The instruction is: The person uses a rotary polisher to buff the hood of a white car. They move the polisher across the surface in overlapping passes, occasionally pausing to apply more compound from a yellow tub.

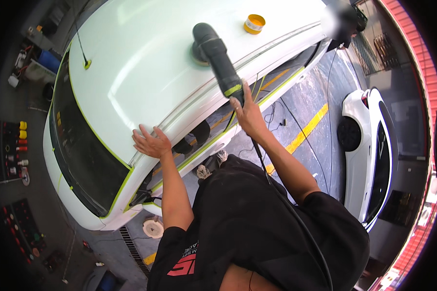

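Observation:
In front of me is a white car; its roof point(145, 63) is glossy, with yellow-green tape along the edges of the glass. My right hand point(250, 112) is closed round the rear handle of a black car polisher point(219, 60). The polisher's head rests on the roof near its side edge, pad down, and the pad is mostly hidden. A black power cord point(258, 151) hangs from the handle end. Farther to the left, my left hand point(152, 141) lies on the roof edge with its fingers spread, holding nothing.
A yellow round tub point(254, 24) sits on the roof beyond the polisher. A taped antenna point(87, 63) sticks up at the left. Another white car point(369, 155) is parked at the right. Cables point(277, 121) lie across the floor. Near the car stands a round pale lid-like object point(153, 227).

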{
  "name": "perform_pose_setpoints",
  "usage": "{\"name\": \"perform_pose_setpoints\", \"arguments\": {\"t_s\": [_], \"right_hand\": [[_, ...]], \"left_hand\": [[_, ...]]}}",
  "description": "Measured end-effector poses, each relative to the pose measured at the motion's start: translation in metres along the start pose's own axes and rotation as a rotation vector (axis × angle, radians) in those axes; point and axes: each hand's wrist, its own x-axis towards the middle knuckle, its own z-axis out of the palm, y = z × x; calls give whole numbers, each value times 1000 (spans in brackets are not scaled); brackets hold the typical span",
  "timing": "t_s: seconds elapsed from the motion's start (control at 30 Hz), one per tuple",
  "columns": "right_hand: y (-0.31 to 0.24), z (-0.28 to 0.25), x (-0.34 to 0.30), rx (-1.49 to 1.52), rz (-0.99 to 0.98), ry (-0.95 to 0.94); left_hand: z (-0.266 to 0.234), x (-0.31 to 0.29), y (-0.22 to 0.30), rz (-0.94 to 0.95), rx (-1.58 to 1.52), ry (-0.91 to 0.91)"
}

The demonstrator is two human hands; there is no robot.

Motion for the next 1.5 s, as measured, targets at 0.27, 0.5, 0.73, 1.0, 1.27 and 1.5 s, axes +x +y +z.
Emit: {"name": "perform_pose_setpoints", "arguments": {"t_s": [0.27, 0.5, 0.73, 1.0, 1.27, 1.5], "right_hand": [[6, 10, -77, -80, -24, -282], [27, -8, -72, -120, -42, -326], [79, -54, -23, -9, 26, -105], [99, -74, 6, 248, 132, 24], [86, -30, -43, 98, 20, -129], [68, -4, -117, -134, -235, -499]], "left_hand": [[3, -1, -1, 31, 23, 6], [-31, -31, -8, 177, -67, -110], [-103, -142, -47, 230, -94, -378], [-113, -172, -10, 28, -450, -515], [-83, -91, 148, -144, -1082, -693], [-90, -78, 155, -796, -1609, -720]]}}
